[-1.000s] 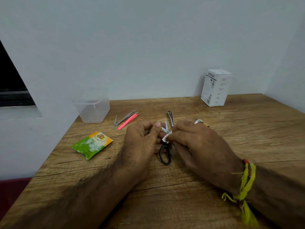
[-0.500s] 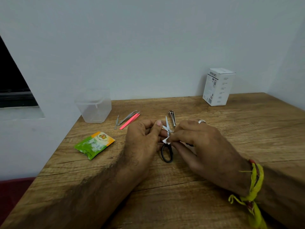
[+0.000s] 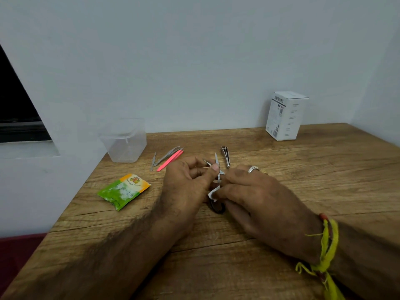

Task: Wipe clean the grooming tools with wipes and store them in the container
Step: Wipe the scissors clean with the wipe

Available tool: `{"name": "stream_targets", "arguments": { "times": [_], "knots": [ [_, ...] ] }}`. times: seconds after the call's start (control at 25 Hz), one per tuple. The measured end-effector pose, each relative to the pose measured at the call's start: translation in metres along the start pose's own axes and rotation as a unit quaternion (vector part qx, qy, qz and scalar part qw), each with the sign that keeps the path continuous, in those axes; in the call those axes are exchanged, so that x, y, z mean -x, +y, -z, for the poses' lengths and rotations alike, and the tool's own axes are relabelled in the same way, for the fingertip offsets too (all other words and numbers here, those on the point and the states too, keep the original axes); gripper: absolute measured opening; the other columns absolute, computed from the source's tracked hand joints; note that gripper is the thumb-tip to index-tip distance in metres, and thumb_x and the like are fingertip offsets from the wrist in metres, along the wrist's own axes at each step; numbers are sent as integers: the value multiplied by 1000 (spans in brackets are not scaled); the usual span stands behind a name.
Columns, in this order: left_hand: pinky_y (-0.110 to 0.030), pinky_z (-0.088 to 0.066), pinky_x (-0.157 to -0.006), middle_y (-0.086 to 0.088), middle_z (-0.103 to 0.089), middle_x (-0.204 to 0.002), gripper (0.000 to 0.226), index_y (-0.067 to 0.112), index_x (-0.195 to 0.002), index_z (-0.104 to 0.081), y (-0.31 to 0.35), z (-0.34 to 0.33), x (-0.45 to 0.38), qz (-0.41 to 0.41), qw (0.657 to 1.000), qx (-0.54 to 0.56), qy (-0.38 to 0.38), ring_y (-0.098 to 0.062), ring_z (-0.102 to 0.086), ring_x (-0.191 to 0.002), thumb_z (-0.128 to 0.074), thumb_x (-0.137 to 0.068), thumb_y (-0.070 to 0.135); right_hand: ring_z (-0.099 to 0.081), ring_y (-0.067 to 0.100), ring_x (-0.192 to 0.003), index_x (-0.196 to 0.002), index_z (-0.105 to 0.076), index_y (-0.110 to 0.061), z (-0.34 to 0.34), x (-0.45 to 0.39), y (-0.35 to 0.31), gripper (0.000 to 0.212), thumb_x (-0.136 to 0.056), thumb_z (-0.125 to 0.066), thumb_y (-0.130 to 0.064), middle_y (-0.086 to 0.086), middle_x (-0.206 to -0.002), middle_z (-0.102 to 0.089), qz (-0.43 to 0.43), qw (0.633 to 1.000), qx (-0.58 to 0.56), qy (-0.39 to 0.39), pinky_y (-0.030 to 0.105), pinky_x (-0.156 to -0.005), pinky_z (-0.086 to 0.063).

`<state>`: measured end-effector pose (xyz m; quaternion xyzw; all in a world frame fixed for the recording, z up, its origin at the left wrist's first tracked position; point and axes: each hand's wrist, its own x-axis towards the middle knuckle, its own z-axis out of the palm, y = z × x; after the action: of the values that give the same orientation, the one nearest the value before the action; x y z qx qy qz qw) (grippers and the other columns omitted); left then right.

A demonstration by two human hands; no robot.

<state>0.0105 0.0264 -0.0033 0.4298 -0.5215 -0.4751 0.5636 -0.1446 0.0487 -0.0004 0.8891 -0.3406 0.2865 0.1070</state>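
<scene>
My left hand (image 3: 188, 182) holds small scissors (image 3: 217, 164) with black handles, thumb against the open blades that point away from me. My right hand (image 3: 255, 198) pinches a small white wipe (image 3: 213, 193) against the scissors near the pivot; the black handle loop shows below the fingers. On the wooden table (image 3: 303, 169) beyond lie a nail clipper (image 3: 225, 155), a pink tweezer (image 3: 170, 161) and steel tweezers (image 3: 166, 156). A clear plastic container (image 3: 124, 144) stands at the far left corner, and nothing shows inside it.
A green and orange wipe sachet (image 3: 123, 190) lies left of my left hand. A white cardboard box (image 3: 285, 115) stands against the wall at the far right. The table's left edge drops off beside the sachet.
The right hand has slid the wipe down the scissors toward the handles, and the blades stand slightly more open. The view shifted a little.
</scene>
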Motion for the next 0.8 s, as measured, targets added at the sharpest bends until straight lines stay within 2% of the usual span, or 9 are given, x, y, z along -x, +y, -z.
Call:
{"name": "stream_targets", "arguments": {
  "times": [0.12, 0.28, 0.44, 0.6, 0.8],
  "knots": [
    [-20, -47, -42, -16, -75, -76, 7, 0, -96, -70, -2, 1, -2, 6, 1000, -9, 13, -13, -66, -52, -69, -91, 4, -66, 27, -85, -94, -75, -10, -3, -2, 0, 28, -88, -48, -16, 6, -99, -70, -2, 1000, 1, 13, 39, -71, -57],
    [-20, -48, -40, -13, -73, -70, 4, -2, -91, -69, -1, -1, -1, 18, 1000, -6, 2, -14, -64, -49, -69, -90, 2, -65, 25, -87, -96, -75, -12, -1, -1, 2, 30, -90, -47, -19, 4, -103, -70, 4, 1000, 4, 0, 41, -71, -58],
    [-21, -47, -41, -9, -72, -69, 6, 1, -93, -70, -4, 2, -6, 18, 1000, -14, 16, -12, -64, -51, -71, -90, 6, -65, 25, -84, -94, -75, -11, -2, -3, -2, 29, -91, -48, -19, 4, -100, -69, 15, 1000, -5, -4, 41, -70, -57],
    [-27, -53, -48, -9, -72, -70, 7, 2, -94, -68, -5, 3, -7, 28, 999, -11, 10, -16, -67, -55, -71, -90, 7, -65, 22, -84, -89, -75, -13, 1, 0, 0, 29, -91, -48, -23, 2, -91, -68, 28, 999, -11, -14, 41, -69, -57],
    [-26, -53, -45, -6, -73, -67, 3, 3, -91, -68, -5, 3, -8, 24, 1000, -5, 4, -15, -67, -53, -70, -90, 5, -66, 21, -81, -92, -74, -17, -1, 2, 0, 25, -92, -51, -26, -2, -91, -66, 30, 998, -31, -50, 42, -64, -56]
  ]
}}
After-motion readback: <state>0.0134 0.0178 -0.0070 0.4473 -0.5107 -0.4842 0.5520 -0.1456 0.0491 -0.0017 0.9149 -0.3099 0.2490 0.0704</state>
